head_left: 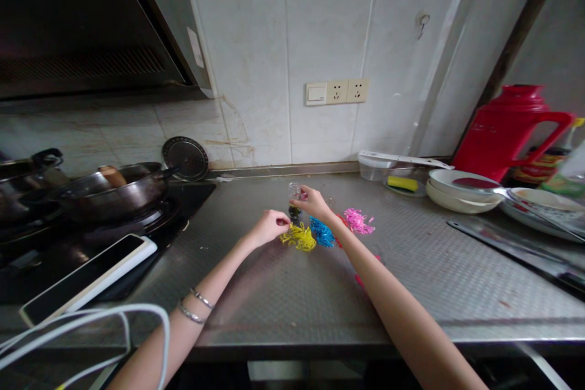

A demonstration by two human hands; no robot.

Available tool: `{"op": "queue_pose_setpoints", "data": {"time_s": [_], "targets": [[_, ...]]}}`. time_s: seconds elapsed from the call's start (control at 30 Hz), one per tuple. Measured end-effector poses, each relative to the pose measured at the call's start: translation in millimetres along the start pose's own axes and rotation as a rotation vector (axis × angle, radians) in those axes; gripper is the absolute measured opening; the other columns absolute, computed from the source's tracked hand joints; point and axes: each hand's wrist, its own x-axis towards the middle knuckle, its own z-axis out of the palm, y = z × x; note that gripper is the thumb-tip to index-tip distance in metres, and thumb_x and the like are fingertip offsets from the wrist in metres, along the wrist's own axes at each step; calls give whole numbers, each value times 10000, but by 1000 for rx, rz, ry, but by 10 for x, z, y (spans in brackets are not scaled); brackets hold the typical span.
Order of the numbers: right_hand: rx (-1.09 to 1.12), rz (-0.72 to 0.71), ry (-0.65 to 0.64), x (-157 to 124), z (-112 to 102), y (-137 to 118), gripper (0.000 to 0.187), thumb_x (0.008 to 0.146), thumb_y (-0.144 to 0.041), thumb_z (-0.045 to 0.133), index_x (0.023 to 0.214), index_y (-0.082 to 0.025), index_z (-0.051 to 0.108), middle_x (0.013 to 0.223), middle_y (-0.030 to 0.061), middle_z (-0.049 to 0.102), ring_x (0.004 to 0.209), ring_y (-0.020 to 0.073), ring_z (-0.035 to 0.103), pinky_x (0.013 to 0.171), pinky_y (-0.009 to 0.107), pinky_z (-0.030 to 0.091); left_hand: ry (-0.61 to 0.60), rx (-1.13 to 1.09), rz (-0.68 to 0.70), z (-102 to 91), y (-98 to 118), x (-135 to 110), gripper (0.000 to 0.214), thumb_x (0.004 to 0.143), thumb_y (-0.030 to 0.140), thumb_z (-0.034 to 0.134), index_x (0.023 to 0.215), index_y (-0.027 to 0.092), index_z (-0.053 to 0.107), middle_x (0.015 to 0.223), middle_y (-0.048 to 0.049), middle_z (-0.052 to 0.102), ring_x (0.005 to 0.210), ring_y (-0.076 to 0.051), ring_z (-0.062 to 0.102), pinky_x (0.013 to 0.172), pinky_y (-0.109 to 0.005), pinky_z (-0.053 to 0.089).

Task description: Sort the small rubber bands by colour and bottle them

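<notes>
My right hand is closed around a small clear glass jar with dark contents at its bottom. The jar stands upright, partly covered by the fingers. My left hand has its fingers pinched together at the upper left edge of a pile of yellow rubber bands; whether a band is between them is too small to see. Beside that pile lie blue rubber bands and pink rubber bands. Some red ones show partly behind my right forearm.
On the left are a stove with a steel pan and a white device with cables. To the right stand a plastic tub, a yellow sponge, stacked bowls, a knife and a red thermos.
</notes>
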Motion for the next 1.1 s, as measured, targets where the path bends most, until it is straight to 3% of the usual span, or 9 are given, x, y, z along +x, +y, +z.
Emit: {"op": "queue_pose_setpoints", "data": {"time_s": [0.27, 0.57, 0.73, 0.97, 1.1], "targets": [[23, 2, -6, 5, -5, -10, 313, 633, -416, 573, 784, -143, 583, 620, -14, 549, 554, 95, 442, 533, 203, 317, 88, -251, -19, -72, -81, 82, 187, 658, 229, 602, 799, 111, 568, 688, -37, 617, 637, -112, 560, 614, -228, 440], [55, 11, -10, 16, 8, 12, 339, 613, -425, 591, 814, -153, 583, 578, -37, 507, 540, 93, 417, 522, 201, 311, 170, -186, 40, -480, 155, 458, 269, 671, 220, 593, 914, 108, 561, 707, -35, 628, 609, -100, 551, 596, -222, 436], [31, 22, -4, 20, -25, -8, 301, 609, -430, 593, 725, -155, 556, 553, -48, 467, 519, 85, 384, 503, 199, 287, 181, -113, 106, -620, 278, 706, 276, 674, 206, 581, 930, 103, 573, 708, -33, 628, 622, -100, 553, 605, -215, 428], [42, 5, -10, 15, -26, -13, 290, 610, -425, 586, 717, -159, 546, 558, -48, 469, 523, 85, 374, 499, 199, 278, 116, 6, 140, -606, 243, 898, 319, 657, 187, 576, 966, 104, 580, 672, -29, 639, 601, -106, 555, 578, -207, 412], [32, -5, -13, 13, -21, -15, 285, 615, -431, 576, 699, -161, 539, 547, -50, 459, 523, 87, 380, 494, 200, 275, 62, 15, 137, -554, 213, 931, 256, 638, 177, 588, 881, 100, 618, 654, -33, 635, 593, -107, 553, 567, -208, 411]]}}
